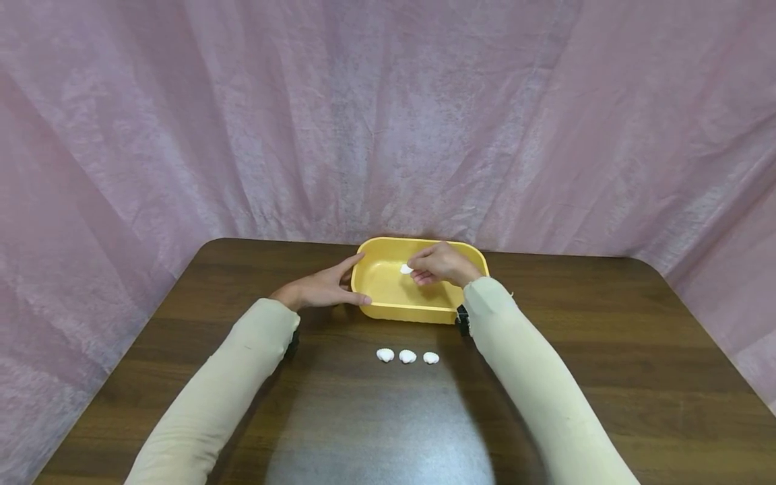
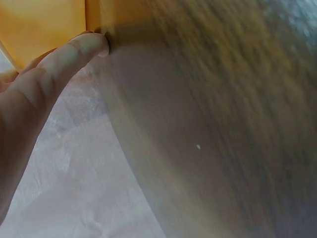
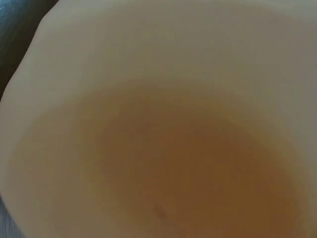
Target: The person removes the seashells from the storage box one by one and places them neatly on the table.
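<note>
My left hand [image 1: 324, 288] holds the left end of a yellow plastic basin [image 1: 412, 314]. Its thumb lies at the front rim and its other fingers spread along the left side. In the left wrist view, a straight finger [image 2: 74, 52] reaches the basin's wall [image 2: 44, 25]. Over the inside of the basin, my right hand [image 1: 441, 263] pinches a small white seashell [image 1: 405, 269] at its fingertips. Three more white shells lie in a row on the table before the basin: a left one [image 1: 384, 355], a middle one [image 1: 407, 356] and a right one [image 1: 431, 358].
The basin stands near the back edge of a dark wooden table [image 1: 582, 323]. A pink curtain [image 1: 388, 121] hangs right behind that edge. Close, blurred pale and orange-brown surfaces fill most of the right wrist view.
</note>
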`<state>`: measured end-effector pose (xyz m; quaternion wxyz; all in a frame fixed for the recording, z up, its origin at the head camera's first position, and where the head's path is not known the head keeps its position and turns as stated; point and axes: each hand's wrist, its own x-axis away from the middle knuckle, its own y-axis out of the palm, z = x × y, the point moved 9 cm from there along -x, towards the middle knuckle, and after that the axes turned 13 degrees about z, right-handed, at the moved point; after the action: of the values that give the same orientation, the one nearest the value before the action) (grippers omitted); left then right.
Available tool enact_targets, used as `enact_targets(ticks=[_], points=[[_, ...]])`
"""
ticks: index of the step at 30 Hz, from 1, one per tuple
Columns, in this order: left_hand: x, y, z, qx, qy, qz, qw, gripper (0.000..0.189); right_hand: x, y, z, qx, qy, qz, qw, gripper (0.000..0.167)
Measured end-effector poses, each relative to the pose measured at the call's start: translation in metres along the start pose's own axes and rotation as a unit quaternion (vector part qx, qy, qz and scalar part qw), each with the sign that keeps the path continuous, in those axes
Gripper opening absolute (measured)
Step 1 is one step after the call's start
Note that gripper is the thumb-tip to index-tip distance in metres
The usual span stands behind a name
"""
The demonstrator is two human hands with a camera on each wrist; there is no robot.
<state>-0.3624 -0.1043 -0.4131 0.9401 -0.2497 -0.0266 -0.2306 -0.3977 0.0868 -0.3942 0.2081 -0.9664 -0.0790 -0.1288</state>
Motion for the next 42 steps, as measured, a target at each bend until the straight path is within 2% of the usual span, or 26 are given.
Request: enact_targets(ticks=[14,24,33,38,42], points=[[-0.001,0.003,0.003,0.008,0.011,-0.001,0.9999,0.108,-0.015,0.009,0.014,-0.009,0.021,0.021,0.9995,0.029],[0.000,-0.001,0.003,0.010,0.011,-0.002,0.9999,0.107,-0.022,0.021,0.015,0.017,0.018,0.017,0.9995,0.040],[0.002,0.001,0.004,0.025,0.018,-0.010,0.9995,0.106,-0.019,0.023,0.019,0.040,0.010,0.009,0.9991,0.020],[0.002,0.000,0.004,0.018,0.020,-0.007,0.9996,0.107,-0.018,0.024,0.019,0.050,-0.002,0.010,0.9987,0.018],[0.001,0.000,0.003,0.014,0.015,-0.005,0.9998,0.108,-0.015,0.027,0.020,0.075,-0.006,-0.007,0.9971,0.017]])
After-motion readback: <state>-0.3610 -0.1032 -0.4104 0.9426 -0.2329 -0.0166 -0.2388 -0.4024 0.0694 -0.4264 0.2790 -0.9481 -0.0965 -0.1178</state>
